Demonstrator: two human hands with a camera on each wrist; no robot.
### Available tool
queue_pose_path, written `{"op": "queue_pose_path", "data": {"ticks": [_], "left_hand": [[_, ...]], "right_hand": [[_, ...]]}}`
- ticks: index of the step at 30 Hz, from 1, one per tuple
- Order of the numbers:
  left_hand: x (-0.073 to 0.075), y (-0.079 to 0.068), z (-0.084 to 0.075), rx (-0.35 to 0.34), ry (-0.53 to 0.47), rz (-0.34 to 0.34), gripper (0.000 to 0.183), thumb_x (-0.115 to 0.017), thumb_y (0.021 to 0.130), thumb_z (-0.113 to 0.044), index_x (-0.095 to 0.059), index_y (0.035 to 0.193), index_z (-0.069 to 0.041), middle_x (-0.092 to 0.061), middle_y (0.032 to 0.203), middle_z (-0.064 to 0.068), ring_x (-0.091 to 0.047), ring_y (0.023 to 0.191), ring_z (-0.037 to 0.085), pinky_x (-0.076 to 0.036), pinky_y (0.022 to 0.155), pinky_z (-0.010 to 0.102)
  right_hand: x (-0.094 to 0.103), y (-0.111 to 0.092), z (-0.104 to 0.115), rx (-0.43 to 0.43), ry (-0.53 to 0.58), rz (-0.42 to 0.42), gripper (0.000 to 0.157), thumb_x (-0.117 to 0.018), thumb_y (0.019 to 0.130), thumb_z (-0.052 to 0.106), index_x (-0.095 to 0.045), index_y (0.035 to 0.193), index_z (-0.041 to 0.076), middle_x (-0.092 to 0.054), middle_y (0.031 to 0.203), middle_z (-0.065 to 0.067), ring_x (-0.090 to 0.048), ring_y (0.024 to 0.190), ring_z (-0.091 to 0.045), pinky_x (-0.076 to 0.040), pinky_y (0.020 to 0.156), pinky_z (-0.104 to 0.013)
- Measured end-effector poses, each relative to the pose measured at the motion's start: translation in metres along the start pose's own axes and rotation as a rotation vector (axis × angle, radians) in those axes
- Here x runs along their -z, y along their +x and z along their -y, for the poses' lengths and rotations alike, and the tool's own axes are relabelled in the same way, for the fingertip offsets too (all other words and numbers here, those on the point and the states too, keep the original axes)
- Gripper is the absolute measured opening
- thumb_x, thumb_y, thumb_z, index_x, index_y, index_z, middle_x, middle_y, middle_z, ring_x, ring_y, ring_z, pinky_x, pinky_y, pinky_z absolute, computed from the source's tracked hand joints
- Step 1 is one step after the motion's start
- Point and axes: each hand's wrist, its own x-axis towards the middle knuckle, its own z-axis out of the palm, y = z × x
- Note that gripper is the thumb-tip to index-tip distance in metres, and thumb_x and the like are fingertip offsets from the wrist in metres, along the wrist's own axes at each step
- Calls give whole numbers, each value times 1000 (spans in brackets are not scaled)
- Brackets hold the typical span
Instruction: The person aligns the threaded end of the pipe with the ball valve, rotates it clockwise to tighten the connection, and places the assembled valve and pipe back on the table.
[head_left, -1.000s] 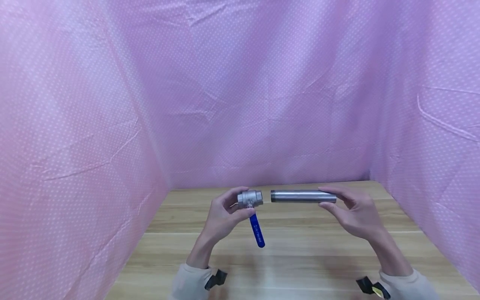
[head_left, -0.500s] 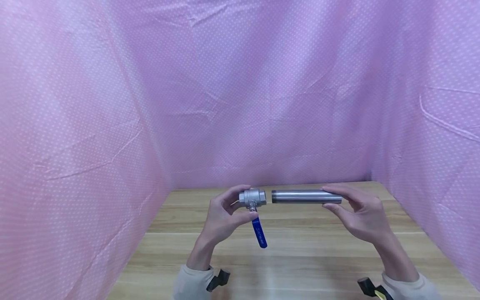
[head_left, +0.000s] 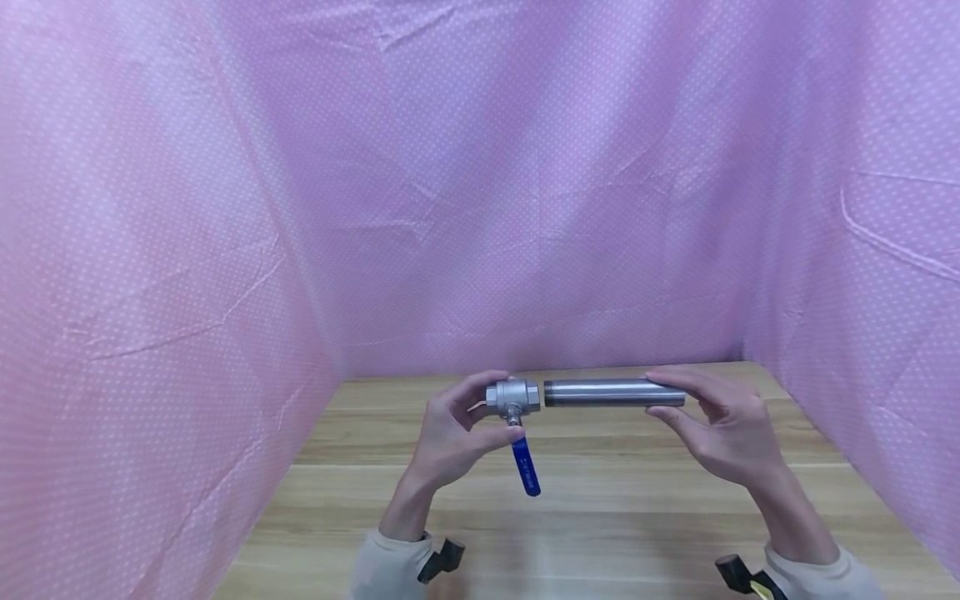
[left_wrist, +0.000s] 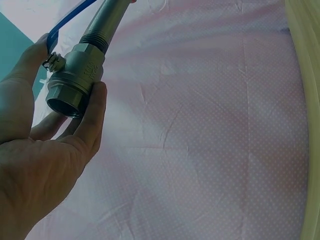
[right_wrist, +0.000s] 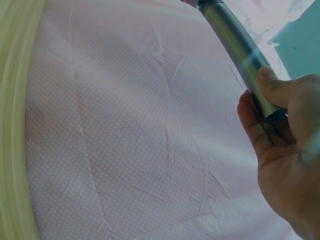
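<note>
My left hand (head_left: 450, 437) grips a silver ball valve (head_left: 513, 397) between thumb and fingers, its thumb at the base of the blue lever handle (head_left: 527, 467). The lever points down toward me. Facing it, a steel pipe (head_left: 600, 392) lies level in my right hand (head_left: 731, 429), which pinches its right end. In the head view a thin gap shows between the pipe's threaded left end and the valve's right opening. The left wrist view has the pipe's threads (left_wrist: 95, 40) right at the valve's hexagonal end, with the valve's other opening (left_wrist: 65, 106) facing the camera.
Below the hands spreads a light wood-grain table (head_left: 585, 533). Pink dotted cloth (head_left: 540, 183) hangs behind it and along both sides. Dark wrist-camera mounts (head_left: 441, 560) sit at the light sleeves (head_left: 390, 567).
My left hand has moved the valve to the right, closing most of the gap to the pipe. My right hand shifted slightly right with the pipe, then stayed nearly still.
</note>
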Motion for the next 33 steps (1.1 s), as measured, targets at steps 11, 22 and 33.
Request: {"op": "queue_pose_path", "data": {"ticks": [11,22,33], "left_hand": [[-5,4,-3,2,-2,16,69,-91,82,12,-68,146,1,-70,141,27,-72,124,12,-67,115,35],[-5,2,-2,10,-14,30,68,-90,83,12,-67,146,3,-68,140,29,-71,122,11,-67,115,32],[-4,-1,-2,6,-59,38,68,-90,83,13,-65,146,6,-68,140,32,-71,123,10,-70,109,38]], "right_hand": [[0,1,3,6,41,-10,50,-89,98,13,-70,115,-29,-85,129,-11,-81,121,-9,-65,107,-17],[-3,1,1,15,98,2,47,-89,97,8,-69,116,-31,-84,131,-14,-81,122,-12,-65,108,-19],[-3,0,0,9,124,26,47,-88,97,6,-68,118,-31,-83,133,-15,-81,122,-13,-66,107,-19]]}}
